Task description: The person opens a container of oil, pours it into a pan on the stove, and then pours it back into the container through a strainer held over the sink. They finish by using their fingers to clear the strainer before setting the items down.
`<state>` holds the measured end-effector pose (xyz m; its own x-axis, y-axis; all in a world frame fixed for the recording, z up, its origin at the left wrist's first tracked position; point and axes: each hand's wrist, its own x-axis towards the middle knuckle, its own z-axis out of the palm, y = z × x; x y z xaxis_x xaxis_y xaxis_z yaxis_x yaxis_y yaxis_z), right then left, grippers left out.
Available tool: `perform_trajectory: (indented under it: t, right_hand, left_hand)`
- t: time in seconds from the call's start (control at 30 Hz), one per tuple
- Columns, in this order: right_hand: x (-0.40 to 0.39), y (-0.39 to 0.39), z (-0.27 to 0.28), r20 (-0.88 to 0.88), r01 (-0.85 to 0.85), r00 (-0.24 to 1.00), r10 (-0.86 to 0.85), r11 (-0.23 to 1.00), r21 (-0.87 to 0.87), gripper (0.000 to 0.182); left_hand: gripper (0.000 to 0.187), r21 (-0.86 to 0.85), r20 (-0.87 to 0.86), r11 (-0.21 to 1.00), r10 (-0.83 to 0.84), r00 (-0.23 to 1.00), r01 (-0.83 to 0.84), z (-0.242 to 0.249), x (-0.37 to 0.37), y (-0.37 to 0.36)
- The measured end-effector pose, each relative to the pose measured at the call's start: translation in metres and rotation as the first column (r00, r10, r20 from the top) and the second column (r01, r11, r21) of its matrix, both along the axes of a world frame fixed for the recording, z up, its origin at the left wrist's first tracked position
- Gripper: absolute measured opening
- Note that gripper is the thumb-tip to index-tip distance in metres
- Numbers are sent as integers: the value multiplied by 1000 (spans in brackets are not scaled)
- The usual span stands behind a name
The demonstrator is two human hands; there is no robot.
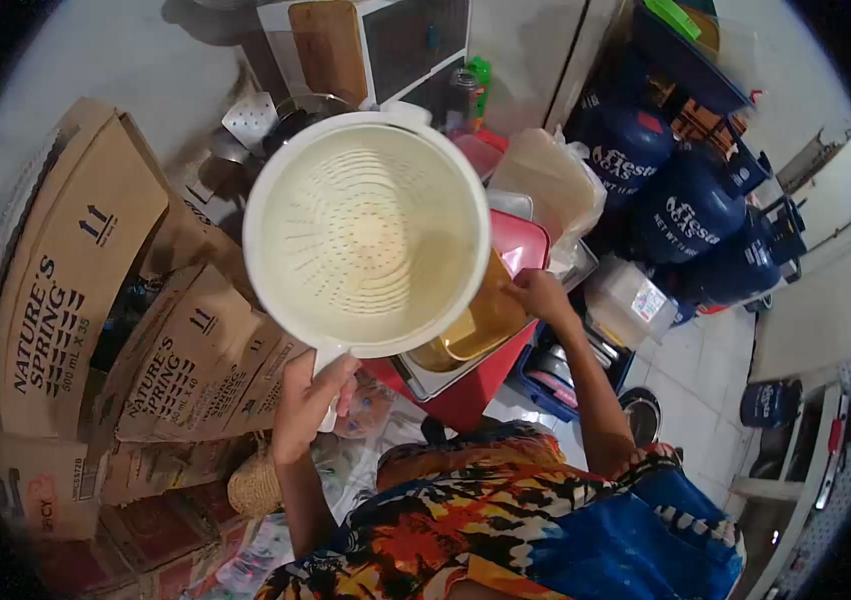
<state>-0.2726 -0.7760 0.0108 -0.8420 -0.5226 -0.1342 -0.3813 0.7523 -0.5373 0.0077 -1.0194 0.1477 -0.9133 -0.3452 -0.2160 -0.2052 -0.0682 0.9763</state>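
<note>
My left hand [314,392] is closed round the handle of a large cream plastic colander [281,235]. The colander is tilted so that its slotted inside faces me. To its right, my right hand [543,297] pinches the edge of a yellowish-brown plastic container [491,315]. Part of that container is hidden behind the colander. Below it lies a pale rectangular tray [441,380], and a pink tray [526,240] is just beyond my right fingers. A red surface [481,390] shows under these things.
Large cardboard boxes [181,385] are stacked on the left. Several blue gas cylinders [691,205] stand at the right. Beside my right forearm are a clear plastic tub [631,300] and a blue crate [606,385] of dishes. A wooden board [328,50] leans at the back.
</note>
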Motion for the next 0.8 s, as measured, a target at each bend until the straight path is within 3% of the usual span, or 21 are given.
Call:
perform_trajectory:
  t: [0.03,0.07,0.1,0.13,0.17,0.23,0.27,0.3,0.37,0.43,0.5,0.57,0.6,0.67,0.7,0.77,0.8]
  right_hand:
    - [10,-6,-3,6,17,1000,-17,1000,-1,40]
    - [17,-11,-6,-98,26,995,-29,999,-34,37]
    - [22,-15,-8,-203,32,978,-45,997,-64,34]
    - [26,-19,-1,-210,61,971,-112,970,-236,29]
    - [31,-11,9,-217,98,965,-150,968,-232,29]
    - [30,2,36,-168,107,971,-171,936,-335,28]
    - [25,17,34,-27,174,979,-204,892,-418,22]
    - [20,32,23,164,288,957,-241,690,-664,18]
    - [23,75,29,413,452,892,-186,433,-780,17]
    - [31,139,35,385,495,852,-355,302,-815,14]
    - [52,212,32,401,595,745,-532,261,-760,16]
    - [87,279,18,247,638,612,-751,284,-716,21]
    - [117,316,8,199,634,536,-821,235,-737,28]
    - [189,394,-14,116,716,449,-886,279,-640,31]
    - [228,434,-31,77,806,411,-908,323,-497,29]
    - [312,481,-41,103,794,376,-921,263,-549,25]
    - [298,435,-39,197,905,230,-953,135,-404,26]
  left_hand:
    - [23,32,-6,997,70,998,-70,-1,8,0]
    - [24,65,-8,988,137,990,-137,-2,14,0]
    - [24,66,-2,991,117,993,-117,-1,16,-1]
    - [24,98,-52,987,134,990,-129,0,15,-2]
    - [24,134,-108,984,133,985,-118,3,12,1]
    - [24,145,-112,988,77,991,-61,11,2,9]
    - [25,137,-129,990,61,990,-43,13,-5,16]
    - [26,127,-145,992,35,989,-16,17,-15,26]
    - [28,132,-174,988,-59,983,83,16,-26,44]
    - [29,139,-202,986,-67,977,96,17,-41,75]
    - [28,155,-200,971,-148,968,180,13,-50,107]
    - [28,143,-156,950,-254,955,276,4,-61,136]
    - [27,156,-153,939,-283,947,306,3,-58,164]
    - [27,140,-138,901,-394,909,411,0,-57,227]
    - [26,127,-119,885,-435,893,448,-4,-55,261]
    - [23,108,-107,839,-524,845,534,-16,-45,334]
    - [22,120,-86,813,-563,822,570,-53,-102,310]
